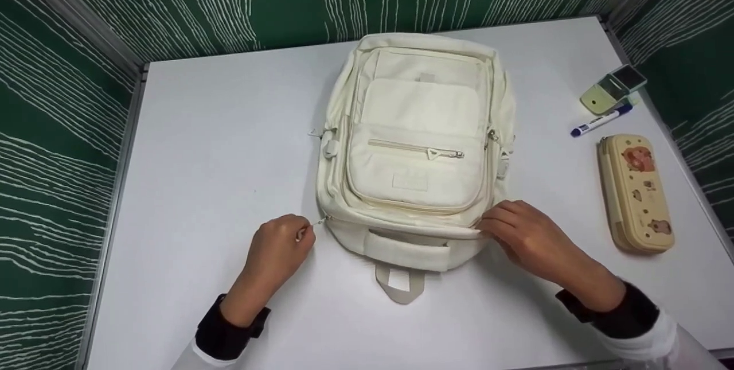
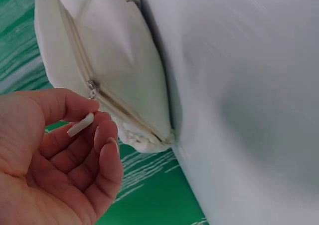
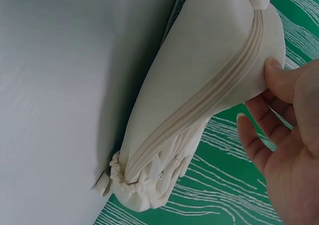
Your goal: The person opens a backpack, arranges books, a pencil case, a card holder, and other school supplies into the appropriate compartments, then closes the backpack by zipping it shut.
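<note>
A cream backpack (image 1: 421, 106) lies front side up, its carry handle (image 1: 407, 250) toward the person. At its near left corner my left hand (image 1: 281, 244) pinches a zipper pull (image 2: 81, 125) between thumb and forefinger. The pull's metal slider (image 2: 91, 85) sits on the zipper track along the bag's side. My right hand (image 1: 524, 238) pinches the fabric edge at the near right corner, thumb on the outer face in the right wrist view. Beside that thumb, the zipper track (image 3: 214, 93) runs closed down the bag's side.
Right of the backpack lies a beige pencil case (image 1: 639, 192) with animal pictures. Beyond it are a blue and white marker (image 1: 602, 120) and a small yellow-green and clear box (image 1: 612, 90). The white table (image 1: 218, 146) meets green, white-streaked walls at its edges.
</note>
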### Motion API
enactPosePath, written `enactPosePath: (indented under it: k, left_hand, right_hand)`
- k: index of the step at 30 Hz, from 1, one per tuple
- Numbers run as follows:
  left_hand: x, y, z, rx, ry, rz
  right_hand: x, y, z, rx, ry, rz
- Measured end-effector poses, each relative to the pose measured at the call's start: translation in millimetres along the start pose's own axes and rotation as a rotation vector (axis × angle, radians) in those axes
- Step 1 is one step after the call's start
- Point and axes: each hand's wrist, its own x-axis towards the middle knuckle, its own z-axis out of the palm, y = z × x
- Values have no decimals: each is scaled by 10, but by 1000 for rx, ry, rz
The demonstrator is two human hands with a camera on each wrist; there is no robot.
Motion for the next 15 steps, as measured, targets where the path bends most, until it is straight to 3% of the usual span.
enactPosePath:
  k: [10,15]
  left_hand:
    - [-152,246,63,24,-19,102]
    - [-202,303,102,18,-33,127]
  right_hand:
    - [-85,176,-72,-23,-23,82]
    - [-96,243,-35,-37,23,117]
